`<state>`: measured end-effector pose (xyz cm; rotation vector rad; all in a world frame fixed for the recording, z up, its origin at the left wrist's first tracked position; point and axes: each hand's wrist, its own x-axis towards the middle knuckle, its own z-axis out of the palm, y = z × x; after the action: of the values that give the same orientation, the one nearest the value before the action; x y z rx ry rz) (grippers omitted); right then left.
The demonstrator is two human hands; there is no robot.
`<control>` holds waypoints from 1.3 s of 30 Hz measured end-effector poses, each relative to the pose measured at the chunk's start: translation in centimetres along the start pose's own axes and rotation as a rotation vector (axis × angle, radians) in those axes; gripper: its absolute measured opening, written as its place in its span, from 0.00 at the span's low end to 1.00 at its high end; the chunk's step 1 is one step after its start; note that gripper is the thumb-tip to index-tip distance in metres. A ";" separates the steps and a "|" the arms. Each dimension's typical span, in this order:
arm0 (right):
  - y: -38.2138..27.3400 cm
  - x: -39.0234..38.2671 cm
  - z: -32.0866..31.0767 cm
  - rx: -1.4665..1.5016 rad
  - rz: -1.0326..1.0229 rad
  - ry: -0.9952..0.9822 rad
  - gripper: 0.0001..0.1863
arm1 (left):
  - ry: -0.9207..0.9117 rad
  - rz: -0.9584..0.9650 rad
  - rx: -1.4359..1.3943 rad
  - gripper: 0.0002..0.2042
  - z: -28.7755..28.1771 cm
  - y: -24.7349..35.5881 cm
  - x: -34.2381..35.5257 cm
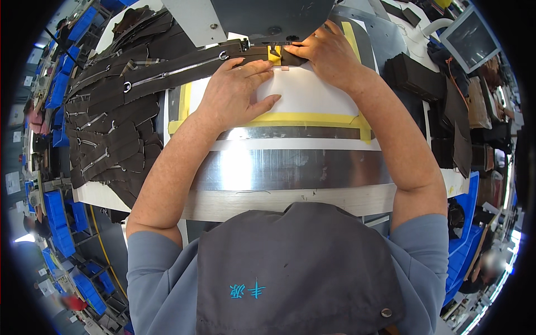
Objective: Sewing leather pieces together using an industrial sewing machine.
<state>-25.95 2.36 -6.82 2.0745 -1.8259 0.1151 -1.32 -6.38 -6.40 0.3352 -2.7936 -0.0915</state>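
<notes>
under the sewing machine head (262, 17), both hands (237, 92) press the zipper strip (178, 70) flat.

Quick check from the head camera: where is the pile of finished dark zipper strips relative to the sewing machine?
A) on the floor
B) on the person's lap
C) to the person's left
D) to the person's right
C: the pile of dark zipper strips lies on the table left of the sewing machine, beside the left hand.

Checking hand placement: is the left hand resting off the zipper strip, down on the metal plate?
No, the left hand lies flat on the dark zipper strip.
</notes>
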 end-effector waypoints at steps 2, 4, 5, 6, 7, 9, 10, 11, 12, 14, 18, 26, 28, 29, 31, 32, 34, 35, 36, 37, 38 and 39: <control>0.2 0.5 0.4 0.008 0.014 -0.020 0.25 | -0.012 -0.021 0.007 0.21 0.0 -0.2 0.2; 0.7 0.7 0.5 0.014 0.032 -0.041 0.25 | 0.006 -0.031 -0.005 0.21 0.2 -0.6 0.5; 0.8 0.9 0.4 0.013 0.041 -0.063 0.25 | 0.006 -0.031 -0.002 0.21 0.3 -0.8 0.5; 0.8 0.9 0.3 0.013 0.051 -0.086 0.25 | 0.035 -0.033 -0.022 0.20 0.5 -1.2 0.5; 0.7 0.9 0.3 0.013 0.052 -0.084 0.25 | 0.065 -0.035 -0.041 0.19 0.6 -1.5 0.6; 0.6 0.6 0.2 0.024 0.049 -0.083 0.25 | 0.115 -0.095 -0.060 0.17 0.5 -2.1 0.7; 0.5 0.4 0.2 0.024 0.050 -0.082 0.25 | 0.166 -0.157 -0.079 0.17 0.5 -2.4 0.9; 0.5 0.4 0.2 0.022 0.068 -0.105 0.26 | 0.166 -0.155 -0.078 0.17 0.3 -2.5 1.3; 0.5 0.3 0.2 0.019 0.085 -0.128 0.27 | 0.134 -0.289 -0.072 0.17 0.0 -2.6 1.9; 0.4 0.1 0.4 0.027 0.101 -0.112 0.28 | 0.078 -0.484 -0.032 0.22 0.0 -3.3 2.8; 0.0 -0.5 1.6 0.128 0.099 0.023 0.28 | 0.117 -0.401 0.013 0.25 2.0 -5.5 3.1; 0.1 -2.6 1.9 0.179 0.137 0.116 0.27 | 0.009 -0.400 0.087 0.30 0.8 -6.5 4.1; -0.6 -3.1 1.1 0.206 0.098 0.123 0.27 | -0.091 -0.457 0.016 0.34 0.6 -6.7 4.0; -1.0 -3.6 0.5 0.190 0.090 0.100 0.26 | -0.146 -0.474 -0.031 0.36 0.5 -6.6 4.1; -1.4 -4.4 -0.7 0.179 0.073 0.083 0.25 | -0.196 -0.428 0.020 0.38 -0.7 -5.5 3.9; -1.9 -4.7 -1.4 0.184 0.060 0.060 0.24 | -0.288 -0.460 0.017 0.39 -1.6 -5.1 3.8; -2.7 -4.9 -2.5 0.204 0.044 0.007 0.24 | -0.378 -0.505 0.016 0.40 -2.4 -5.0 3.1; -2.9 -5.2 -2.7 0.207 0.033 0.012 0.24 | -0.382 -0.471 0.032 0.40 -2.5 -4.9 2.9; -3.1 -5.5 -2.9 0.209 0.032 0.015 0.24 | -0.385 -0.436 0.048 0.40 -2.7 -4.8 2.6; -3.1 -5.6 -3.0 0.211 0.033 0.019 0.25 | -0.382 -0.445 0.051 0.40 -2.5 -4.9 2.0; -3.1 -5.7 -3.2 0.210 0.030 0.020 0.25 | -0.248 -0.402 0.043 0.38 -2.3 -4.8 1.4; -3.1 -5.7 -3.4 0.236 0.038 0.014 0.25 | -0.114 -0.358 0.035 0.37 -2.2 -4.8 1.0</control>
<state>-23.24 9.14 -6.06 2.1871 -1.9239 0.3714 -0.46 -11.35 -4.50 0.8606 -2.8164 -0.1484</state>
